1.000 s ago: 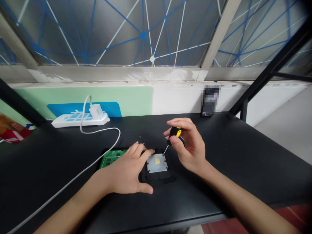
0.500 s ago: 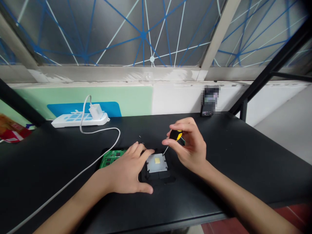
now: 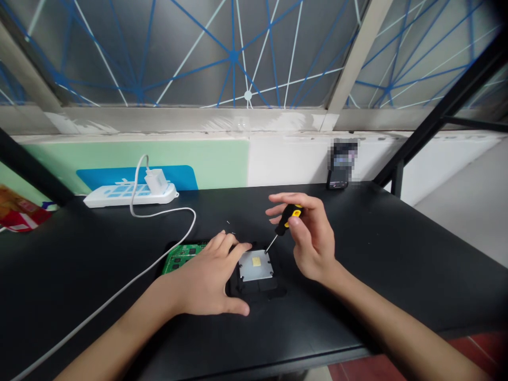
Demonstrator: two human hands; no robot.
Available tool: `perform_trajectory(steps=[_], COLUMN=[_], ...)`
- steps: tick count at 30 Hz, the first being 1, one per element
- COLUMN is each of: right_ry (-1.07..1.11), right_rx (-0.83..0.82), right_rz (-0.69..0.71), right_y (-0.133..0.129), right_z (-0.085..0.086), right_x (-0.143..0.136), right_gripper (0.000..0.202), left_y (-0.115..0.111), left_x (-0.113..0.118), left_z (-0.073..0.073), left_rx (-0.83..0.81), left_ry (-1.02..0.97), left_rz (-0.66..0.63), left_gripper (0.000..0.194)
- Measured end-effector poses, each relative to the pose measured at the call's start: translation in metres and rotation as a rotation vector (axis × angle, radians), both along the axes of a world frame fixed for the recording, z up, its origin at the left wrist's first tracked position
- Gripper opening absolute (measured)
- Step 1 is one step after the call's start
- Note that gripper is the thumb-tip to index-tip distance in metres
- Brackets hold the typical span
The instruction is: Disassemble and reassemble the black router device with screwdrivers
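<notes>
My right hand (image 3: 313, 233) holds a black and yellow screwdriver (image 3: 289, 218) between thumb and fingers, its other fingers loosely spread. The tip of the shaft touches the upper right corner of a silver metal plate (image 3: 256, 270), which has a yellow square pad (image 3: 256, 261) at its middle and small dark screws round its edge. The plate lies on a black casing (image 3: 257, 286). My left hand (image 3: 206, 278) rests flat with its fingers apart, over the left part of the casing and partly over a green circuit board (image 3: 178, 258).
A white power strip (image 3: 115, 197) with a plugged-in charger (image 3: 156, 181) stands at the back left. Its white cable (image 3: 119, 288) runs across the black table (image 3: 397, 264). A phone (image 3: 339, 166) leans on the wall. A red packet (image 3: 24, 214) is at far left.
My right hand has loosened round the screwdriver, thumb drawn back and fingers straighter, so more of the handle shows. My left hand has stayed still.
</notes>
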State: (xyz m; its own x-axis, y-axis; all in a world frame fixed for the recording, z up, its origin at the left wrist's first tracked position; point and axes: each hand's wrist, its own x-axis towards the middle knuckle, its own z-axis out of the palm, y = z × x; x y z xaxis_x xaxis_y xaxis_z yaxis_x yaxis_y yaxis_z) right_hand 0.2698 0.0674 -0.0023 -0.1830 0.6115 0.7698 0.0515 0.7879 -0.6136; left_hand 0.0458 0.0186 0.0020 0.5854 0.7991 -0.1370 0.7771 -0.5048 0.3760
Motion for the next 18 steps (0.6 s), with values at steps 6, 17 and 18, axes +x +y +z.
perform_trajectory(steps=[6,17,18], right_ry=[-0.061,-0.024,-0.02], right_rx=[0.118,-0.018,-0.027], right_rz=[-0.138,-0.043,-0.023], right_y=[0.0041,-0.0034,-0.0039], right_z=[-0.0011,0.0003,0.0001], right_x=[0.0014,-0.003,-0.003], right_gripper=[0.035,0.042,0.041], left_y=[-0.0002,0.001,0.0009], left_x=[0.0005,0.0007,0.0008], left_z=[0.0,0.0003,0.0007], left_rx=[0.001,0.005,0.002], left_ry=[0.011,0.016,0.018], left_rz=[0.003,-0.003,-0.002], left_gripper=[0.099,0.1,0.1])
